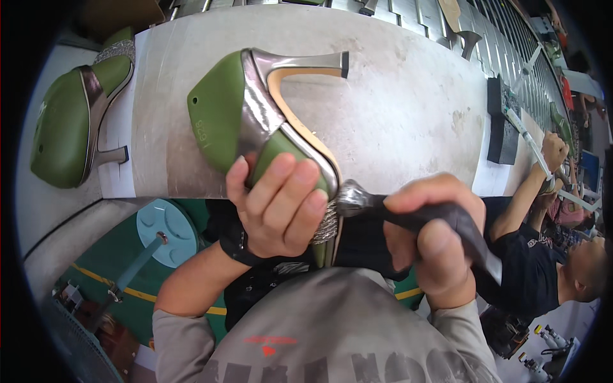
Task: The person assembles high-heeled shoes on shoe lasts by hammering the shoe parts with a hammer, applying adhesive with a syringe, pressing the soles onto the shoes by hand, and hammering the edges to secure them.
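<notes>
"Grey shirt (319,319) cloth, nearest the camera, fills the lower centre of the frame. Which object is in hand?"

"One green shoe (220,108), left of centre, seen over the near edge of the pale table (408,127). Its metallic heel (300,62) points right; its toe runs down toward the shirt. The left hand (281,204) is closed about the shoe's middle, fingers curled over the surface, and a dark band (237,242) circles that wrist."

"And the right hand (437,239)?"

"Right of centre, wrapped tightly round a dark tool (466,233). The tool's silver end (351,198) lies at the shoe's edge; whether the two touch cannot be told."

"What surrounds them?"

"A second green shoe (64,127) occupies the upper left, and metal slats (408,22) border the top. At lower left is a round blue disc (167,223) on a pole; at right, a dark box (502,121) and, below it, a co-worker (527,255) in a dark shirt."
</notes>
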`<action>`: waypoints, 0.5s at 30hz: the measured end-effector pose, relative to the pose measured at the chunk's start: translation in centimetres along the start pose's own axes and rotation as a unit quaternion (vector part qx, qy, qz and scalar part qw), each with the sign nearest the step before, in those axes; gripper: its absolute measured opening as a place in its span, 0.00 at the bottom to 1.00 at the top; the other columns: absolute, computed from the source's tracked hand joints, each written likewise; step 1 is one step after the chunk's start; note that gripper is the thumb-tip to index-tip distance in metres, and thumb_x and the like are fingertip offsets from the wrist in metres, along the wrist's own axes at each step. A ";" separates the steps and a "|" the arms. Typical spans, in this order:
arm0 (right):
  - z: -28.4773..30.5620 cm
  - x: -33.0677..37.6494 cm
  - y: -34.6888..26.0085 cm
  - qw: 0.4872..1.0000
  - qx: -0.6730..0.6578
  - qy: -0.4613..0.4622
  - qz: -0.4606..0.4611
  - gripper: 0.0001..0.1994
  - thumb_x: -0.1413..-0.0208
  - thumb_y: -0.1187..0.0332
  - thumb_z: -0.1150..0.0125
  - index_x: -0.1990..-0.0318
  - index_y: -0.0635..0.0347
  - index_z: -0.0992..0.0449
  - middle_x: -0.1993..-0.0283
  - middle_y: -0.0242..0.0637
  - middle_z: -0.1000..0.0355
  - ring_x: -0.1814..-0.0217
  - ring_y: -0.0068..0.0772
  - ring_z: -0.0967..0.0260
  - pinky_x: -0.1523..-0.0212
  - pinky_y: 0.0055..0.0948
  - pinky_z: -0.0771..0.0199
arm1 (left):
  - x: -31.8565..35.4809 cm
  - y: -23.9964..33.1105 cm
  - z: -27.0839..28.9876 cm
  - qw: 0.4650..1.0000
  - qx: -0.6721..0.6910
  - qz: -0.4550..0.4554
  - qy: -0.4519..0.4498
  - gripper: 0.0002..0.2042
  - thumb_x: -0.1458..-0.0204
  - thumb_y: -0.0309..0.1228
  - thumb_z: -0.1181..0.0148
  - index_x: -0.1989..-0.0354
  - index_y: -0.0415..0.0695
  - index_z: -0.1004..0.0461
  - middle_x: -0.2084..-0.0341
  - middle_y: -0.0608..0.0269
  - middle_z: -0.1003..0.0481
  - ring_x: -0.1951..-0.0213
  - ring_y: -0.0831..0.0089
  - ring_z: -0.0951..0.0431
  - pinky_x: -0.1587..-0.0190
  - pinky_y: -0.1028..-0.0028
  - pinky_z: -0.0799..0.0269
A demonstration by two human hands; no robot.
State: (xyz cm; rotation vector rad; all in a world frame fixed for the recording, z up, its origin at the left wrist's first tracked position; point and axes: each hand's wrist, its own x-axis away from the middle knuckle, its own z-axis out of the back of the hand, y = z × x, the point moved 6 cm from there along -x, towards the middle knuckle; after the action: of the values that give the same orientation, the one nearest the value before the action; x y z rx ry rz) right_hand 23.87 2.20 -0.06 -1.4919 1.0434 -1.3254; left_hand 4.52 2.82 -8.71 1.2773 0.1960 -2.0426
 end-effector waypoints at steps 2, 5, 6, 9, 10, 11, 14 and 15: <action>0.3 0.8 0.0 0.998 0.036 0.019 0.050 0.19 0.41 0.65 0.27 0.51 0.75 0.19 0.62 0.46 0.14 0.70 0.28 0.19 0.64 0.25 0.19 | -0.3 -0.1 -0.1 0.999 0.023 0.009 -0.047 0.15 0.33 0.32 0.41 0.39 0.48 0.29 0.38 0.59 0.23 0.35 0.58 0.24 0.25 0.37 0.46; -0.1 -0.1 -0.9 0.993 0.064 0.034 0.091 0.20 0.44 0.63 0.23 0.54 0.75 0.17 0.62 0.48 0.14 0.70 0.33 0.17 0.65 0.26 0.17 | 0.4 0.0 0.4 0.998 0.019 0.006 -0.053 0.15 0.32 0.34 0.42 0.38 0.53 0.28 0.37 0.64 0.23 0.34 0.62 0.25 0.25 0.39 0.46; -0.3 -0.2 -1.5 0.988 0.095 0.021 0.116 0.20 0.45 0.63 0.23 0.55 0.74 0.17 0.62 0.49 0.14 0.71 0.35 0.17 0.65 0.27 0.16 | 0.3 0.0 0.3 0.998 0.021 0.011 -0.052 0.15 0.32 0.34 0.42 0.38 0.53 0.28 0.37 0.64 0.23 0.34 0.62 0.25 0.25 0.39 0.46; -0.3 -1.5 -2.7 0.979 0.140 -0.031 0.146 0.19 0.46 0.65 0.22 0.56 0.74 0.17 0.63 0.50 0.15 0.75 0.37 0.19 0.71 0.28 0.19 | 0.1 0.2 0.2 0.999 0.012 0.018 -0.037 0.15 0.31 0.36 0.43 0.37 0.57 0.28 0.37 0.73 0.24 0.32 0.68 0.27 0.23 0.41 0.47; -0.5 -1.9 -3.0 0.977 0.149 -0.054 0.144 0.19 0.47 0.65 0.22 0.56 0.73 0.17 0.64 0.50 0.15 0.76 0.36 0.20 0.73 0.28 0.21 | 0.0 0.1 0.2 0.999 0.015 0.023 -0.036 0.15 0.31 0.36 0.43 0.37 0.57 0.28 0.37 0.73 0.24 0.32 0.68 0.27 0.23 0.41 0.47; -0.5 -2.2 -3.2 0.981 0.140 -0.031 0.131 0.18 0.48 0.66 0.22 0.57 0.73 0.16 0.64 0.49 0.15 0.78 0.33 0.22 0.76 0.29 0.24 | -0.1 0.1 0.0 0.999 0.015 0.014 -0.034 0.15 0.31 0.37 0.43 0.37 0.58 0.29 0.37 0.74 0.25 0.32 0.69 0.27 0.23 0.41 0.47; -0.6 -3.5 -4.3 0.971 0.206 -0.084 0.083 0.17 0.48 0.66 0.22 0.57 0.72 0.16 0.64 0.48 0.15 0.76 0.35 0.20 0.73 0.28 0.20 | 0.1 0.1 -0.1 0.999 0.005 0.018 -0.029 0.15 0.30 0.40 0.45 0.36 0.61 0.29 0.35 0.78 0.26 0.31 0.72 0.28 0.24 0.42 0.46; -0.4 -4.0 -4.7 0.971 0.210 -0.084 0.080 0.17 0.48 0.66 0.22 0.57 0.72 0.16 0.64 0.48 0.15 0.76 0.35 0.20 0.73 0.28 0.20 | 0.1 0.1 -0.2 1.000 0.011 0.020 -0.021 0.16 0.29 0.41 0.46 0.36 0.61 0.29 0.35 0.78 0.27 0.30 0.73 0.28 0.24 0.42 0.46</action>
State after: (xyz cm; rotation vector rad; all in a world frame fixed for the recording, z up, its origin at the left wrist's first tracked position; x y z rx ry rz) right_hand 23.33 7.30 3.35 -1.1526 0.7031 -1.1926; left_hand 4.69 2.75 -8.88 1.2403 0.1274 -2.0404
